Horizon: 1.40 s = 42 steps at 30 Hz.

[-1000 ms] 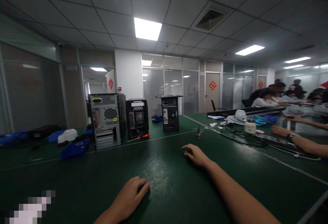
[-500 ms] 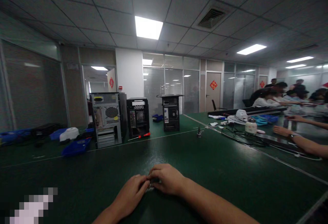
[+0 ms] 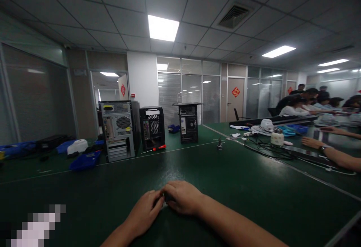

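Left hand [image 3: 144, 209] and right hand [image 3: 184, 198] together, touching at low centre frame (grip impossible to tell), green tabletop [image 3: 242, 177] beneath, red-handled screwdriver [image 3: 155, 149] just left of centre.

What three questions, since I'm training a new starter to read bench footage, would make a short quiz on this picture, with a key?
1. Multiple choice: what lies just in front of the middle computer case?
A) a pair of pliers
B) a screwdriver
C) a keyboard

2. True or false: the wearer's left hand and right hand are close together over the green table.

3. Short answer: what colour is the tray beside the left-hand case?

Key:
1. B, a screwdriver with red on its handle.
2. True; the fingertips come together, and whatever is between them is mostly hidden.
3. Blue.
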Each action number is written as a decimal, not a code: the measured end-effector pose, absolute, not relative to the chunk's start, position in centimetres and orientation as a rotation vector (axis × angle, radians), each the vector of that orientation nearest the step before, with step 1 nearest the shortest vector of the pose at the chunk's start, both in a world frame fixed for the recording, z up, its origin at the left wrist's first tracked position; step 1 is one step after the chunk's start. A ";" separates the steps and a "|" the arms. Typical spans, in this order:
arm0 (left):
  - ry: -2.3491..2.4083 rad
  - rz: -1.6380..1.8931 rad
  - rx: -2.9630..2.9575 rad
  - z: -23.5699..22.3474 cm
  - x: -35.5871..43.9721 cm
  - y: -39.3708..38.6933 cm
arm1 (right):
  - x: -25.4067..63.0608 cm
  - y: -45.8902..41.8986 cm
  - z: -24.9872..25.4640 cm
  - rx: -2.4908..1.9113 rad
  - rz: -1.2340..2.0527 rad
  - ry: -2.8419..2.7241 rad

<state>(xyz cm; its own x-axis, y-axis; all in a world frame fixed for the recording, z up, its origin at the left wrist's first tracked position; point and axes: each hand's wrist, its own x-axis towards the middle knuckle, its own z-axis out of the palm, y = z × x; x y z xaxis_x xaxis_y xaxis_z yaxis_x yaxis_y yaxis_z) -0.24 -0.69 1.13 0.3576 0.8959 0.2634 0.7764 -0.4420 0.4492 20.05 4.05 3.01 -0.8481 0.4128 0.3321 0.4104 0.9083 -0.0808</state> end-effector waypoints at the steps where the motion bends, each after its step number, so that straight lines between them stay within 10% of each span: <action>1: 1.508 0.699 2.378 1.1 -0.2 -0.7 | 20.2 4.1 3.1 -0.608 0.011 -2.737; 25: 1.437 0.687 2.415 1.0 -0.3 -0.5 | 20.2 5.0 2.2 -0.688 0.121 -2.624; 42: 1.474 0.660 2.377 1.4 -0.2 -0.7 | 38.1 16.6 -0.3 -1.529 0.269 -1.772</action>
